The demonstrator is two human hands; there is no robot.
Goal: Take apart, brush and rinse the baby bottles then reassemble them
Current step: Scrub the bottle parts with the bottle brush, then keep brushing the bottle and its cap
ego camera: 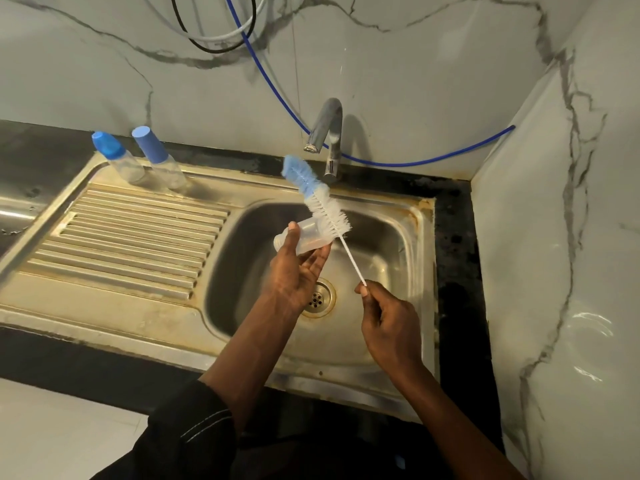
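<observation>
Over the steel sink basin, my left hand holds a clear baby bottle body on its side, thumb on top and fingers underneath. My right hand pinches the lower end of a bottle brush by its thin white stem. The brush's blue and white bristle head points up and left, outside the bottle and just behind it. Two assembled baby bottles stand at the back of the drainboard: one with a blue nipple cap and one with a blue cover.
A chrome tap stands behind the basin with no water running. The drain lies below my hands. A ribbed drainboard stretches left. A blue hose and cables hang on the marble wall; another marble wall closes the right side.
</observation>
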